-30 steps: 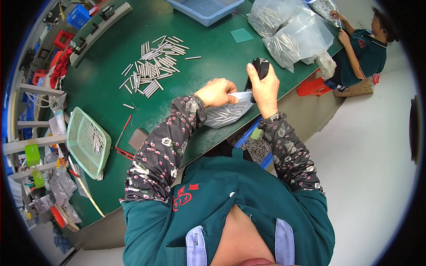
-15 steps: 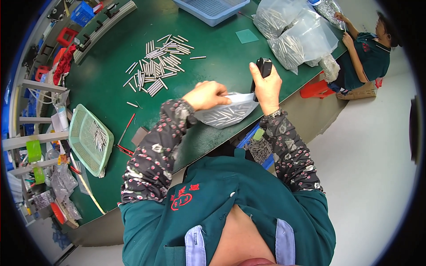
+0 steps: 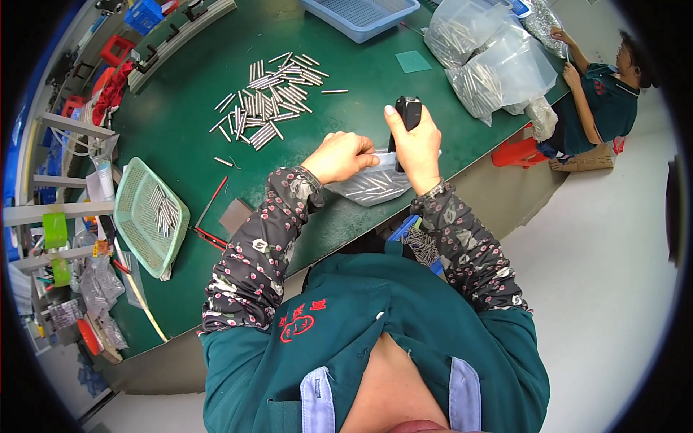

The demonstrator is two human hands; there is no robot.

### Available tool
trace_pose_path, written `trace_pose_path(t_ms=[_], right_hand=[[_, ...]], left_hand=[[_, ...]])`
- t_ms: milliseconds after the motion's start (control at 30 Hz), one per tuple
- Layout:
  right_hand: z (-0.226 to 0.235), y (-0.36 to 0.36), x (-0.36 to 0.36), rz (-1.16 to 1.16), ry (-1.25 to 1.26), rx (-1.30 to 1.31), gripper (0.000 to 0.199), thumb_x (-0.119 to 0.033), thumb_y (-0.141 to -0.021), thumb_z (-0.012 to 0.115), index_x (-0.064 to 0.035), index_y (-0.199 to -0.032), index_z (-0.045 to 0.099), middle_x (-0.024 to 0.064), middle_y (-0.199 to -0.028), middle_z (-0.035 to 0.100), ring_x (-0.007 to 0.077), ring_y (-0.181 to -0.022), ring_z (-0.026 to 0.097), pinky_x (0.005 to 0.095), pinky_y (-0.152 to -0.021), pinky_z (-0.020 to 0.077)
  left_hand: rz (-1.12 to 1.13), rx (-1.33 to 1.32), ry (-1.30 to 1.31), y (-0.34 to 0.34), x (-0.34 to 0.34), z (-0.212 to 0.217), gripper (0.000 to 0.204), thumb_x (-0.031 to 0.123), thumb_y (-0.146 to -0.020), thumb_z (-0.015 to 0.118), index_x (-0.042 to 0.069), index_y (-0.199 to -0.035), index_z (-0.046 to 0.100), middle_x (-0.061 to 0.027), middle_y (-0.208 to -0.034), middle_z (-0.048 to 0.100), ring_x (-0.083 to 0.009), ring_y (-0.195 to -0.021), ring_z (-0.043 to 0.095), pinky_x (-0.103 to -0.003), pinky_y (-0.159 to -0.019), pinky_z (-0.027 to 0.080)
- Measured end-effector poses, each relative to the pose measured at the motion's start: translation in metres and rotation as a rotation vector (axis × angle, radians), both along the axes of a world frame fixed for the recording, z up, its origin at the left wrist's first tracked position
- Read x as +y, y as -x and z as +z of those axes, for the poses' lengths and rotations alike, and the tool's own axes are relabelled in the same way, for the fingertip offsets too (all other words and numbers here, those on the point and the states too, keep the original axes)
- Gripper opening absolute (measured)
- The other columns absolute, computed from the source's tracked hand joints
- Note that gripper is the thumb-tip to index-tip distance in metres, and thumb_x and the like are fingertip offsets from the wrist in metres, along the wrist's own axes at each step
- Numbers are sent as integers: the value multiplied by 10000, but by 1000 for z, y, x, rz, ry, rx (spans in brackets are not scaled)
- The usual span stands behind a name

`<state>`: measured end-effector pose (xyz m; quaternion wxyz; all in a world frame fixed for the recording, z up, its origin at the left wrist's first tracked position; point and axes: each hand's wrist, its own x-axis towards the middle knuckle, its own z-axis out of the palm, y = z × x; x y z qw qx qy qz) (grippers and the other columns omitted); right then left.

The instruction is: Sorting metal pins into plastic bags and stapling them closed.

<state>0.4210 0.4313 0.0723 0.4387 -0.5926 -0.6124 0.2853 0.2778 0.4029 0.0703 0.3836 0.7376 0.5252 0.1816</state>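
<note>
Left hand pinching clear bag of metal pins, right hand gripping black tool, green table

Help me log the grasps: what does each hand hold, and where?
Right hand grips a black handheld tool round its body. Left hand holds the clear plastic bag of metal pins at its top edge.

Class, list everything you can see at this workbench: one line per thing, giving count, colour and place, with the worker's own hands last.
table: one, dark green, fills the upper left
loose metal pins: many, silver, heaped mid-table
green mesh tray: one, pale green, left edge, some pins inside
blue basket: one, light blue, top centre
large clear bags: several, pins inside, top right
co-worker: one, green shirt, far right
small clear bag: one, pins inside, under both hands
black tool: one, upright, in the right hand
left hand: on the small clear bag
right hand: gripping the black tool
</note>
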Motion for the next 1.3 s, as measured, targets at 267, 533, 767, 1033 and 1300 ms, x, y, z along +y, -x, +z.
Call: trace_pose_path(t_ms=[267, 533, 767, 1033, 1300], right_hand=[[-1, 1, 6, 31, 41, 1, 407, -406, -705, 636, -11, -740, 542, 120, -598, 571, 277, -569, 577, 357, -532, 445], [-1, 4, 2, -10, 20, -67, 428, -432, -706, 628, -16, -764, 543, 116, -601, 571, 279, -576, 576, 357, -547, 444], [7, 36, -16, 17, 6, -18, 428, -425, -702, 625, -18, -787, 526, 138, -651, 588, 308, -620, 592, 381, -559, 457], [4, 45, -10, 87, 20, 12, 402, -401, -716, 620, -11, -764, 539, 143, -640, 585, 309, -623, 589, 380, -572, 454], [0, 45, -8, 70, 36, -11, 427, -433, -711, 612, -14, -752, 542, 132, -624, 584, 297, -606, 587, 374, -564, 451]], left_hand=[[43, -38, 53, 12, -8, 2, 232, 213, -743, 609, -10, -808, 596, -134, -678, 593, -214, -622, 579, -308, -591, 442], [225, -76, 102, 46, -38, 0, 231, 214, -748, 590, 8, -849, 615, -134, -647, 581, -209, -603, 562, -307, -589, 437], [231, -88, 104, 42, -38, 3, 200, 179, -772, 566, -13, -806, 609, -50, -617, 562, -104, -589, 498, -256, -569, 409], [241, -145, 3, 44, -45, 0, 176, 157, -757, 589, -5, -825, 605, -39, -662, 569, -103, -606, 500, -250, -600, 423], [410, -255, -21, 48, -64, -5, 139, 118, -741, 619, -8, -781, 576, -38, -767, 559, -98, -657, 516, -228, -619, 430]])
